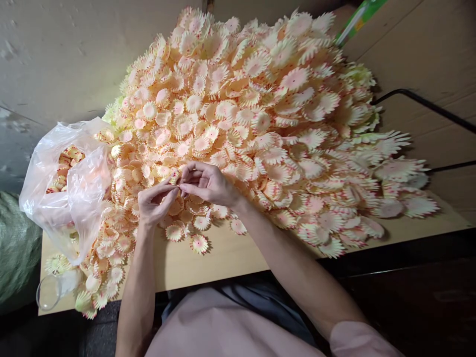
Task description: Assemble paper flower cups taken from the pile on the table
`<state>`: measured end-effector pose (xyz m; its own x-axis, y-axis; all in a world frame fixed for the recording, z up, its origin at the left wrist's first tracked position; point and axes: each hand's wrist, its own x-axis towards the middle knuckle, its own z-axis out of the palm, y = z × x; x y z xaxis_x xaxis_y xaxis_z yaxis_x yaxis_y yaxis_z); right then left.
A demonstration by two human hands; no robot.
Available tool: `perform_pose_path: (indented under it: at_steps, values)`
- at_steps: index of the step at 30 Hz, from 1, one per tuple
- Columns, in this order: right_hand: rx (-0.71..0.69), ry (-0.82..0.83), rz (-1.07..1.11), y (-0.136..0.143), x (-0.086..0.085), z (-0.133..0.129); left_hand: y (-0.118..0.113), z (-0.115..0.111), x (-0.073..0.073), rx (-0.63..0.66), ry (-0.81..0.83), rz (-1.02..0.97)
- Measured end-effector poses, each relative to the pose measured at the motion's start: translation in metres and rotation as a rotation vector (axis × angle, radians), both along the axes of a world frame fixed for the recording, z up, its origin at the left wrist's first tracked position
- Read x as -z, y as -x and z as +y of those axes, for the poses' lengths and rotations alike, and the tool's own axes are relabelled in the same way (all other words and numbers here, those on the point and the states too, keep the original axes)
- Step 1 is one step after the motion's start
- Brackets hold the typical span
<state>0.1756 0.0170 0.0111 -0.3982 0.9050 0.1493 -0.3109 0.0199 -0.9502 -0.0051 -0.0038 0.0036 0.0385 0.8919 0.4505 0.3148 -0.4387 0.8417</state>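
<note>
A large heap of pale cream and pink petal discs point(223, 114) with red-tipped, fringed edges covers most of the table. In front of the heap's lower middle, my left hand point(158, 201) and my right hand point(208, 186) meet at the fingertips. A small fringed flower piece point(174, 177) sits pinched in my left fingers. My right thumb and fingers are pressed together beside it; what they hold, if anything, is too small to name. One loose disc point(200, 243) lies on the table below my hands.
On the left stands a translucent plastic bag point(87, 183) with rolled pieces inside. A clear cup point(49, 292) lies at the table's point(215, 258) front left corner. A green sack point(18, 253) is beyond the left edge. A black metal bar point(427, 101) and green packaging point(359, 21) are at the right.
</note>
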Motion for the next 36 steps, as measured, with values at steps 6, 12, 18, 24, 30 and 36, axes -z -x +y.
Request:
perform_pose_path:
  at_steps: [6, 12, 18, 24, 30, 36]
  values:
    - [0.001, -0.005, -0.003, 0.000, 0.000, 0.000, 0.001, 0.000, 0.003, 0.001, 0.035, -0.023]
    - [0.040, -0.062, -0.026, 0.001, 0.004, -0.002, 0.001, 0.000, 0.002, 0.004, 0.055, -0.009]
    - [0.083, -0.079, -0.077, 0.004, 0.005, -0.003, -0.002, -0.001, 0.002, 0.035, 0.118, -0.072]
    - [0.125, -0.107, -0.103, 0.004, 0.007, -0.004, -0.003, 0.000, 0.007, -0.015, 0.164, -0.158]
    - [0.153, -0.105, -0.089, 0.004, 0.008, -0.003, -0.005, -0.002, 0.010, -0.016, 0.217, -0.198]
    - [0.066, -0.139, -0.083, 0.001, 0.005, -0.002, -0.006, -0.002, 0.004, 0.043, 0.160, -0.151]
